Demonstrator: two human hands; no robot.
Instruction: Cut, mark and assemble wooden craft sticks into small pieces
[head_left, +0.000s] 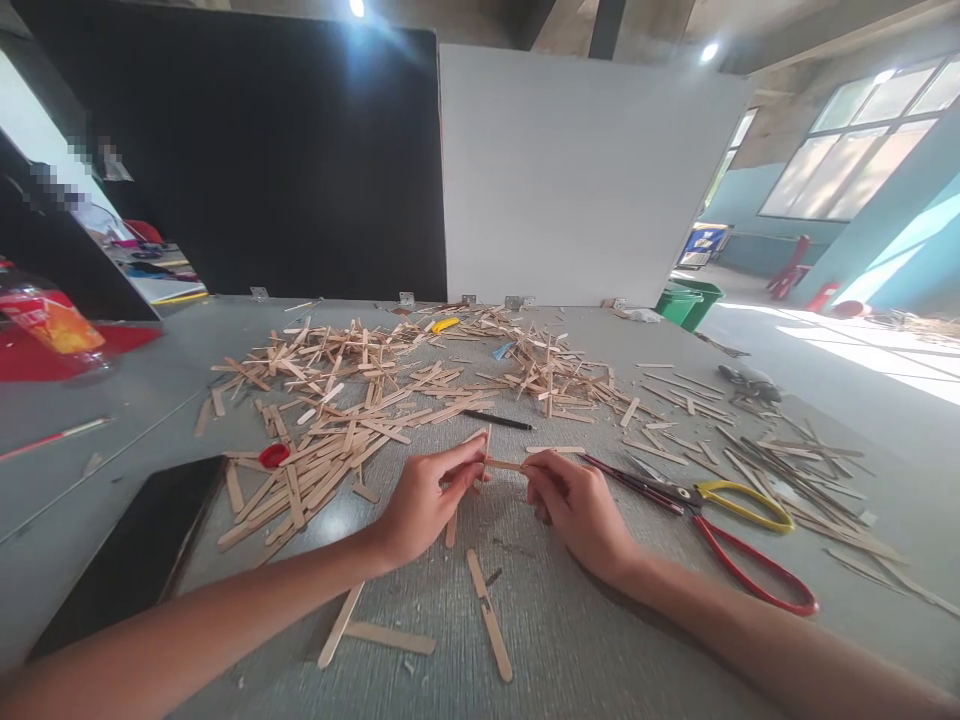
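Note:
Both of my hands meet just above the table in the middle of the head view. My left hand (431,500) pinches an upright wooden craft stick (487,450) between thumb and fingers. A second craft stick (507,465) runs crosswise from it, and its other end is gripped by my right hand (574,500). Whether the two sticks are joined is hidden by my fingers. On the table below lie a notched craft stick (491,615) and a pair of loose sticks (390,637) meeting at an angle.
Scissors (697,500) with red and yellow handles lie right of my right hand. Piled craft sticks (337,450) spread ahead and left, with a black pen (499,420) and a red cap (274,456). A dark flat slab (127,560) lies left; a bottle (56,325) stands behind it.

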